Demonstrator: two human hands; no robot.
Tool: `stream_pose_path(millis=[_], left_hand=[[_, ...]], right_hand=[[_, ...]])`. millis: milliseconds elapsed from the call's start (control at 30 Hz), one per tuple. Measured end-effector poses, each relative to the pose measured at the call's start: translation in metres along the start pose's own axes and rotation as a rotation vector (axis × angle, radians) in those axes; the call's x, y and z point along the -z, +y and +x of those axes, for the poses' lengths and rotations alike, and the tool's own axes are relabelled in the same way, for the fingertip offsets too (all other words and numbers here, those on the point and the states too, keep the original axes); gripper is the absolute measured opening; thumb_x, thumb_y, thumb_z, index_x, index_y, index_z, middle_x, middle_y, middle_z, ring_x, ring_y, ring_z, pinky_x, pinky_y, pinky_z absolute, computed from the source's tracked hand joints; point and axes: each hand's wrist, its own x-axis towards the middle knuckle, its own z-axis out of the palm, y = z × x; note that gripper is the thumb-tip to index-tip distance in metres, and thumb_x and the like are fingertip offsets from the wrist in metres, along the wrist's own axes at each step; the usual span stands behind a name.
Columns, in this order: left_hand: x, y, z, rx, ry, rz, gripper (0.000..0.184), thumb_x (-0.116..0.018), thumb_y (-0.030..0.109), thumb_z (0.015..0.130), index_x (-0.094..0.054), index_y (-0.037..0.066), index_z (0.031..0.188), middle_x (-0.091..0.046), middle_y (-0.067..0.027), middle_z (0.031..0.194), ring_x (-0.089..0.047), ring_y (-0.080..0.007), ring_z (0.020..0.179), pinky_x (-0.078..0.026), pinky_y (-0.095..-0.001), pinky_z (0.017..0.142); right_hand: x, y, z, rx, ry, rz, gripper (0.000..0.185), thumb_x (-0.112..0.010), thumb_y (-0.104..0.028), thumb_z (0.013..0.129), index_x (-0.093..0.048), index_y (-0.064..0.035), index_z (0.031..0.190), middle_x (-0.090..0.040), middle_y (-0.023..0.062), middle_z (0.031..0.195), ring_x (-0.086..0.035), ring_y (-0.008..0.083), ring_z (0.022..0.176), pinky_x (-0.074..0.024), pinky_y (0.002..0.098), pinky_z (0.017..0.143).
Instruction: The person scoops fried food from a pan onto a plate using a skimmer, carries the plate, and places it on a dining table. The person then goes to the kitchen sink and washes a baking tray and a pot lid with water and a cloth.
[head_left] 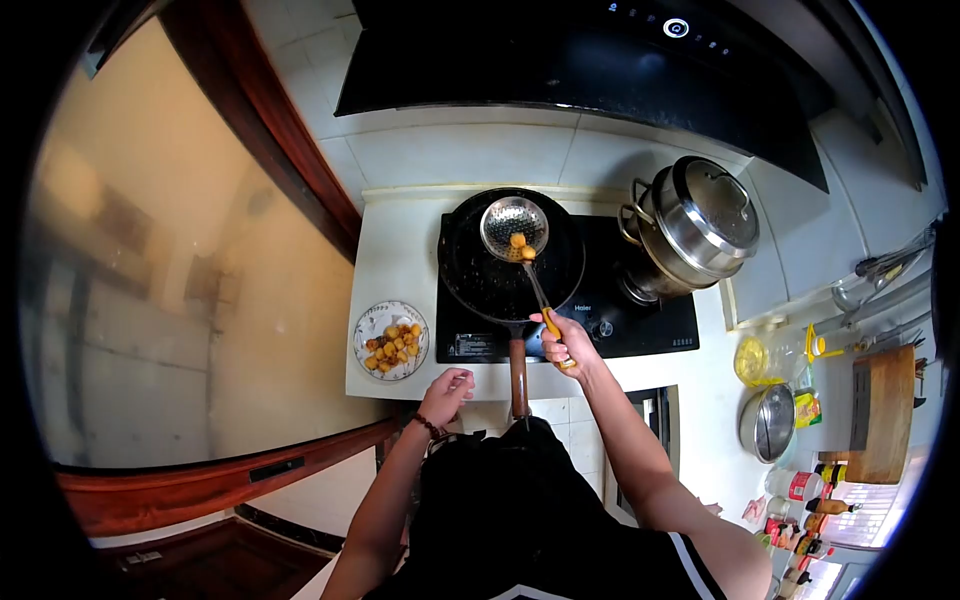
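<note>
My right hand [566, 343] is closed round the yellow handle of a metal skimmer [512, 222]. Its perforated bowl is over the black frying pan [470, 285], with a few golden-brown fried pieces [522, 247] lying near the handle side. From the pan a brown handle [518, 380] points toward my body. My left hand [447, 397] hangs left of that handle, apart from it, fingers curled with nothing visible in them. A patterned plate [392, 309] holding several browned pieces [393, 348] sits on the counter beyond the left hand.
The pan stands on a black cooktop [640, 335]. At its right is a large lidded steel pot [690, 225]. A black range hood [560, 60] overhangs the back. Along the right counter are a steel bowl [768, 423], an oil jug [757, 361], a cutting board [885, 415] and several bottles.
</note>
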Motion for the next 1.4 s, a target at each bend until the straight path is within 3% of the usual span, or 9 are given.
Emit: stream_pose_path(millis=[200, 333, 400, 500, 633, 1200, 1300, 1400], left_hand=[[-0.004, -0.003, -0.005, 0.027, 0.011, 0.011, 0.028, -0.056, 0.028, 0.103, -0.056, 0.009, 0.124, -0.065, -0.0039, 0.105, -0.065, -0.0118, 0.089, -0.052, -0.0259, 0.075], [-0.002, -0.009, -0.004, 0.011, 0.017, -0.002, 0.033, -0.059, 0.033, 0.101, -0.058, 0.007, 0.122, -0.066, -0.0052, 0.105, -0.067, -0.0150, 0.091, -0.053, -0.0294, 0.077], [-0.003, -0.011, -0.004, 0.027, 0.019, -0.017, 0.033, -0.059, 0.032, 0.101, -0.058, 0.007, 0.122, -0.066, -0.0054, 0.105, -0.067, -0.0151, 0.090, -0.053, -0.0295, 0.077], [-0.002, -0.003, -0.005, 0.006, 0.025, -0.004, 0.033, -0.059, 0.032, 0.101, -0.058, 0.007, 0.122, -0.066, -0.0056, 0.106, -0.067, -0.0151, 0.090, -0.053, -0.0295, 0.077], [-0.003, -0.002, -0.002, 0.036, 0.014, -0.005, 0.032, -0.058, 0.032, 0.101, -0.058, 0.008, 0.123, -0.066, -0.0055, 0.106, -0.067, -0.0149, 0.090, -0.053, -0.0288, 0.077], [-0.001, 0.006, 0.000, 0.017, 0.020, -0.026, 0.032, -0.059, 0.034, 0.100, -0.059, 0.009, 0.121, -0.066, -0.0041, 0.105, -0.067, -0.0146, 0.092, -0.053, -0.0290, 0.078], [-0.005, 0.007, -0.004, 0.044, 0.035, -0.014, 0.033, -0.060, 0.034, 0.100, -0.059, 0.008, 0.121, -0.066, -0.0040, 0.105, -0.067, -0.0146, 0.092, -0.053, -0.0288, 0.077], [-0.004, 0.004, -0.003, 0.033, 0.022, -0.008, 0.034, -0.060, 0.034, 0.100, -0.059, 0.008, 0.121, -0.066, -0.0044, 0.105, -0.068, -0.0148, 0.091, -0.053, -0.0285, 0.076]], right_hand=[[0.009, 0.005, -0.003, -0.013, 0.032, 0.032, 0.034, -0.043, -0.030, 0.107, -0.052, -0.0022, 0.123, -0.040, -0.0021, 0.065, -0.030, 0.0029, 0.044, -0.0249, 0.0170, 0.035], [0.000, -0.002, -0.006, -0.010, 0.043, 0.020, 0.034, -0.043, -0.031, 0.108, -0.053, -0.0021, 0.123, -0.039, -0.0025, 0.064, -0.030, 0.0029, 0.043, -0.0251, 0.0170, 0.035], [-0.008, -0.012, -0.015, 0.047, -0.079, 0.009, 0.035, -0.043, -0.032, 0.107, -0.054, -0.0021, 0.122, -0.039, -0.0027, 0.063, -0.030, 0.0030, 0.043, -0.0251, 0.0169, 0.035], [-0.019, -0.007, -0.039, 0.083, -0.076, -0.054, 0.036, -0.044, -0.033, 0.107, -0.055, -0.0022, 0.122, -0.039, -0.0028, 0.063, -0.031, 0.0030, 0.042, -0.0256, 0.0166, 0.035], [-0.003, 0.005, -0.006, -0.070, -0.130, 0.170, 0.038, -0.045, -0.034, 0.107, -0.053, -0.0027, 0.126, -0.038, -0.0027, 0.064, -0.031, 0.0020, 0.043, -0.0264, 0.0156, 0.035], [-0.022, 0.003, -0.039, 0.031, -0.048, -0.043, 0.038, -0.041, -0.033, 0.108, -0.052, -0.0014, 0.126, -0.037, -0.0032, 0.063, -0.029, 0.0023, 0.041, -0.0261, 0.0161, 0.033], [-0.008, 0.012, -0.017, -0.083, -0.018, 0.111, 0.038, -0.042, -0.033, 0.107, -0.052, -0.0018, 0.126, -0.037, -0.0026, 0.063, -0.030, 0.0021, 0.041, -0.0256, 0.0158, 0.032], [-0.010, 0.016, -0.021, -0.055, -0.024, 0.061, 0.037, -0.043, -0.033, 0.107, -0.052, -0.0016, 0.125, -0.038, -0.0025, 0.065, -0.029, 0.0018, 0.042, -0.0259, 0.0154, 0.033]])
